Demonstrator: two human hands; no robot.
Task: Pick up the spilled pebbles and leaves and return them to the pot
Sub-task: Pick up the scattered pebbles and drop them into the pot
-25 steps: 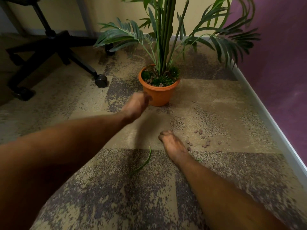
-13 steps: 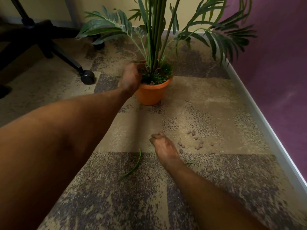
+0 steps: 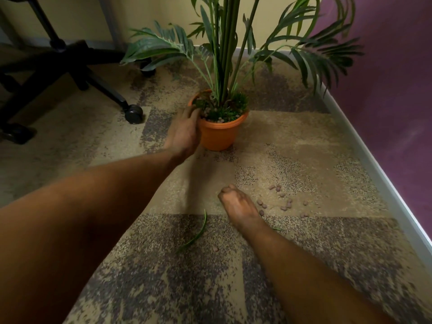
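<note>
Left hand reaches to the near-left rim of the orange pot, fingers loosely extended over the edge; what it holds cannot be told. Right hand rests on the carpet, fingers curled closed. Spilled pebbles lie just right of it, a leaf to its left.

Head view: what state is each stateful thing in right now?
Orange plastic plant pot: upright on carpet, holds plant and pebbles.
Small brown pebbles: scattered on carpet, unpicked.
Long green leaf: lying on carpet.
Left hand: at pot rim, fingers over the soil.
Right hand: fingers curled, beside pebbles; contents unclear.
</note>
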